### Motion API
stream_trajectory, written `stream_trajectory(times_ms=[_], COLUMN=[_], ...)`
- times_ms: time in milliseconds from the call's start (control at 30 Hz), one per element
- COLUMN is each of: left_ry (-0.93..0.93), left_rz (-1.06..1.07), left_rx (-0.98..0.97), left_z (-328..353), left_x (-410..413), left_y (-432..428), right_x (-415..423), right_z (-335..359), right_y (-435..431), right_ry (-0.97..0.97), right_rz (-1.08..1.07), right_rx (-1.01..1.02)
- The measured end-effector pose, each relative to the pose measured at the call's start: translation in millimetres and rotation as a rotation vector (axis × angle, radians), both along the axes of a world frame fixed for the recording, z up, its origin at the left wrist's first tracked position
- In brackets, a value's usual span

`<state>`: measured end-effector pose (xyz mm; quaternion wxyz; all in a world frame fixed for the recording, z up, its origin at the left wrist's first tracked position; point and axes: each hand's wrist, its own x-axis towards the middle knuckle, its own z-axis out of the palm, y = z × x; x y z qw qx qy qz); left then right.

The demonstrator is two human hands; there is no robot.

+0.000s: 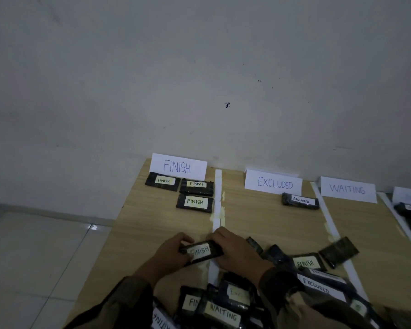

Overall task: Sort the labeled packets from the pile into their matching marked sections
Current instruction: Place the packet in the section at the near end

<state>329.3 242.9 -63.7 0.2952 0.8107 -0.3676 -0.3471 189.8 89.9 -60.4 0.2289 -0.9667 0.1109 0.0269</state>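
1. The person is holding one dark packet (201,251) with both hands, just above the board (152,224). The left hand (169,254) is gripping its left end and the right hand (235,250) is gripping its right end. Both are closed on it.
2. The label on the packet is reading FINISH, so I am thinking it belongs in the FINISH section.
3. The FINISH sign (178,166) is standing at about 12 o'clock from the hands, by the wall. Three FINISH packets (195,201) are already lying in front of it.
4. The packet is hanging over the white strip (217,198) that is splitting FINISH from EXCLUDED. To do this well, the person should be moving it up and a little left, toward 11 o'clock, and keeping it off the strip.
5. There is bare board just below the three packets. That looks like a good spot, label facing up.
6. The EXCLUDED sign (273,182) is at 1 o'clock and the WAITING sign (348,189) at 2 o'clock. Those are the wrong places.
7. The pile (223,305) is waiting at 6 o'clock, and more loose packets are lying at 3 o'clock.
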Motion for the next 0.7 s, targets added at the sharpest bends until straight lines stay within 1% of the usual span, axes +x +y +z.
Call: stream_trajectory(times_ms=[100, 200, 267, 333, 400, 533, 633, 700], left_ry=[0.011, -0.100, -0.179, -0.261, -0.351, -0.536, -0.585, -0.637], left_rz=[0.056, 0.171, 0.272, 0.325, 0.326, 0.248, 0.186, 0.139], left_rx=[0.008, 0.015, -0.003, -0.014, 0.017, 0.064, 0.153, 0.172], left_z=[4.4, 6.9, 4.2, -0.1, -6.2, -20.0, -27.6, -30.5], left_x=[12.6, 25.6, 33.7, 40.1, 45.8, 58.5, 70.0, 74.0], left_y=[2.4, 10.8, 20.4, 32.6, 45.3, 63.1, 67.5, 67.1], right_x=[14.6, 33.7, 47.8, 63.7, 81.0, 117.3, 141.9, 156.4], right_z=[0.9, 3.5, 2.7, -0.1, -4.0, -9.1, -11.0, -11.5], right_y=[5.2, 9.9, 12.8, 14.8, 15.9, 18.7, 19.1, 18.1], right_ry=[-0.057, -0.069, -0.039, -0.011, -0.007, 0.010, 0.025, 0.034], right_rz=[0.000, -0.011, -0.041, -0.080, -0.115, -0.164, -0.174, -0.174], right_rx=[-0.049, -0.079, -0.112, -0.135, -0.157, -0.225, -0.274, -0.290])
